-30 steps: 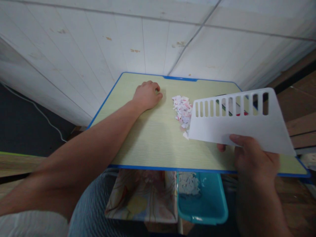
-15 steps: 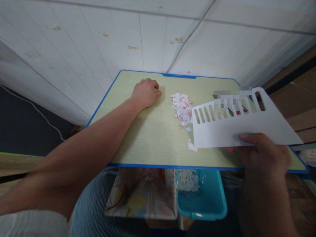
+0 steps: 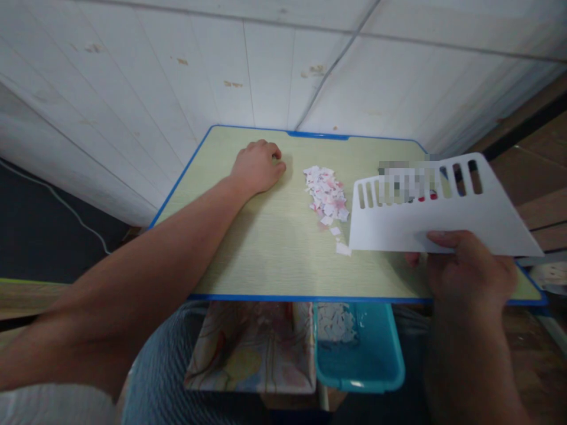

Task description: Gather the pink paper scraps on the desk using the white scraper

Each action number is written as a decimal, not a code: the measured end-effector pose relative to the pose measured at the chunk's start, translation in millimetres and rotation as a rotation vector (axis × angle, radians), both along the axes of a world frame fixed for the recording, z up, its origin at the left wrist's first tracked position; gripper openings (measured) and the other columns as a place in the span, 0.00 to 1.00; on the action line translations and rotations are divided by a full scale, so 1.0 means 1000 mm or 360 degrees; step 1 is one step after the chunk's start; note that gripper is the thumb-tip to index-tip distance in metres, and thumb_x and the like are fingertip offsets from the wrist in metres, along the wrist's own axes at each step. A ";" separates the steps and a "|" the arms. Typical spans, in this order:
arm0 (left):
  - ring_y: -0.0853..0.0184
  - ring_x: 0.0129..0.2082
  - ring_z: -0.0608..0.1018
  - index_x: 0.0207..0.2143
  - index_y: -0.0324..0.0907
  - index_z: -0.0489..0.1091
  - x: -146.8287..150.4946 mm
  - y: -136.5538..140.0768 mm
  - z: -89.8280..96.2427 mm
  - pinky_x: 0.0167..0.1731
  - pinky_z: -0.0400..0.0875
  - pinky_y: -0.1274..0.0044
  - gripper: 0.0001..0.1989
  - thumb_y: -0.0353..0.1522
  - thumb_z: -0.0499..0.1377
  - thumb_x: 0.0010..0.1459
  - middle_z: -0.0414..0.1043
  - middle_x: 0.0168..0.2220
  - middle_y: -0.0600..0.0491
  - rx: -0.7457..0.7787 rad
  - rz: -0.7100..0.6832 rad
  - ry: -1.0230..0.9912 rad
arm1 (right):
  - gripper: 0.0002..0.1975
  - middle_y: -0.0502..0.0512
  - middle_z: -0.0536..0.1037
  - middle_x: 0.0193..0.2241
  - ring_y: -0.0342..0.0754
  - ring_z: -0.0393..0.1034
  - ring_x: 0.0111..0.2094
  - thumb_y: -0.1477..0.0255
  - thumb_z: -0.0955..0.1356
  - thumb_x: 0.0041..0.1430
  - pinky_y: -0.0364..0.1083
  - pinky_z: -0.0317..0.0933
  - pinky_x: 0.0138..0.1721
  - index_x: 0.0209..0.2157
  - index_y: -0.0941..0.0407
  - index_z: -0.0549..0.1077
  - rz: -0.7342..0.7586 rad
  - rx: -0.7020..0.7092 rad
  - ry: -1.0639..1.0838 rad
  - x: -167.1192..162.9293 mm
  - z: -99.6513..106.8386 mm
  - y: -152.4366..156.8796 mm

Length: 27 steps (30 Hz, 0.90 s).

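Observation:
My left hand (image 3: 258, 167) rests on the light green tabletop (image 3: 266, 254), its fingers curled in, with nothing visible in them. To its right lies a heap of small torn paper scraps (image 3: 325, 192), white with some pink. My right hand (image 3: 472, 265) grips a flat white slotted board (image 3: 398, 227) by its near edge, thumb on top and fingers beneath. A row of slots runs along the board's far edge. Its left corner is close to a larger loose scrap (image 3: 342, 249) at the near end of the heap.
Below the table's blue front edge (image 3: 266, 297) sit a teal plastic bin (image 3: 381, 360) with pale scraps inside and a patterned open box (image 3: 248, 369). Behind the board, small items are partly hidden and blurred. A white plank wall (image 3: 177, 65) with a cable (image 3: 328, 74) stands behind the table.
The board has tilted and shifted slightly away and to the right, uncovering more of the scraps by its left edge. My left hand stays in place on the tabletop.

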<state>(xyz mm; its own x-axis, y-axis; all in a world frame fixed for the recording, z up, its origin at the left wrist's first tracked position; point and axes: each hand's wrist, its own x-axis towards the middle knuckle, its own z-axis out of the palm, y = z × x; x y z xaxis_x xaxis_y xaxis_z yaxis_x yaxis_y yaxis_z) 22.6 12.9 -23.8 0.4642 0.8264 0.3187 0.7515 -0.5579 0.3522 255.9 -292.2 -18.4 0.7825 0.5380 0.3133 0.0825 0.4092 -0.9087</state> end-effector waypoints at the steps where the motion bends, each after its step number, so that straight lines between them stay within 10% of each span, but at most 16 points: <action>1: 0.39 0.69 0.83 0.56 0.50 0.88 0.000 0.000 0.000 0.74 0.76 0.49 0.16 0.37 0.67 0.70 0.88 0.62 0.42 0.0001 0.0002 0.0001 | 0.18 0.44 0.77 0.28 0.52 0.73 0.20 0.77 0.79 0.43 0.48 0.62 0.10 0.34 0.47 0.76 -0.0033 -0.0007 -0.0001 0.000 0.000 0.000; 27: 0.40 0.69 0.83 0.54 0.53 0.88 -0.002 0.000 0.001 0.74 0.77 0.48 0.13 0.38 0.68 0.69 0.88 0.58 0.45 -0.0030 -0.0023 -0.0041 | 0.17 0.44 0.80 0.30 0.49 0.71 0.21 0.80 0.77 0.37 0.45 0.61 0.08 0.29 0.49 0.75 -0.0284 0.0078 0.0035 -0.008 0.005 -0.001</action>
